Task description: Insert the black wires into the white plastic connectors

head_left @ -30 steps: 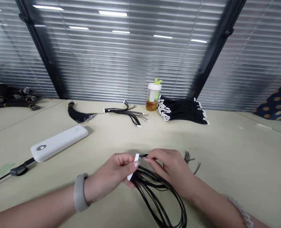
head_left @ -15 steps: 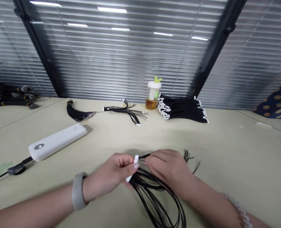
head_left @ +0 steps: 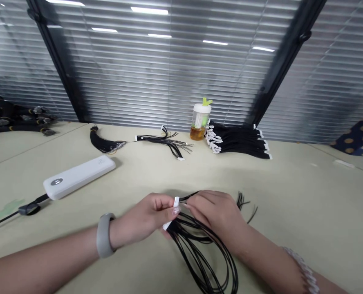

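My left hand (head_left: 152,216), with a grey band at its wrist, pinches a white connector (head_left: 167,225) between thumb and fingers. Many black wires (head_left: 200,253) run out of that connector and loop down toward the front edge of the view. Just right of the connector, my right hand (head_left: 216,210) is closed on thin black wire, its fingertips close to the connector's upper end. Loose wire ends (head_left: 241,201) stick out beyond the right hand. The exact grip inside the right fingers is hidden.
A white power bank (head_left: 80,175) with a black cable lies at left. Toward the back are a black wire bundle (head_left: 104,141), a loose wire harness (head_left: 166,141), a jar with amber liquid (head_left: 197,130) and a stack of black cables with white connectors (head_left: 239,141).
The view has shifted slightly. My right fingertips have drawn a little away from the connector, showing a short bit of wire between. Both hands keep their hold.
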`<action>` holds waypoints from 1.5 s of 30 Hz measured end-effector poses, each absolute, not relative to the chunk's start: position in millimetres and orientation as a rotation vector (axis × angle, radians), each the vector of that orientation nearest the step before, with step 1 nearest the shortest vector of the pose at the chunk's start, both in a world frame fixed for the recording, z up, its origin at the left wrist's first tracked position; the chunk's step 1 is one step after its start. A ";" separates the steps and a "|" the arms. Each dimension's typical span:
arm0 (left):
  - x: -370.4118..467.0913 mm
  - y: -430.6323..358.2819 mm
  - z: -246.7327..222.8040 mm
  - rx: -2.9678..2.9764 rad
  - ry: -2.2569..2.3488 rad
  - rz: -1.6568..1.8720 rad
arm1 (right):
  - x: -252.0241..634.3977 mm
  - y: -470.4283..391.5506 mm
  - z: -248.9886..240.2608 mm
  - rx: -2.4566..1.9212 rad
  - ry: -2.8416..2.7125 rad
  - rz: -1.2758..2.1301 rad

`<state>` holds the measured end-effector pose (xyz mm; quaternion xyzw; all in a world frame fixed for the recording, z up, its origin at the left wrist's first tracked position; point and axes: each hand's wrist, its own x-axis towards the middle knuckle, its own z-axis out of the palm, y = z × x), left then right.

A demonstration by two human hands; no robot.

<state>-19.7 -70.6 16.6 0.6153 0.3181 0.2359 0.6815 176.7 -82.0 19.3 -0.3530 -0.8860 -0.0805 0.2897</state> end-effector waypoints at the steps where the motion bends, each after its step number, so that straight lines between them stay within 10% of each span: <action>1: -20.0 -71.1 16.4 1.399 0.712 0.525 | 176.8 -82.2 19.6 -0.926 -2.362 -0.219; 28: -21.4 -70.8 10.2 1.213 0.850 0.695 | 209.0 -51.4 36.7 -1.030 -2.051 -0.001; 45: -18.0 -71.6 13.8 1.428 1.032 0.914 | 207.9 -85.6 75.9 -1.353 -2.309 1.387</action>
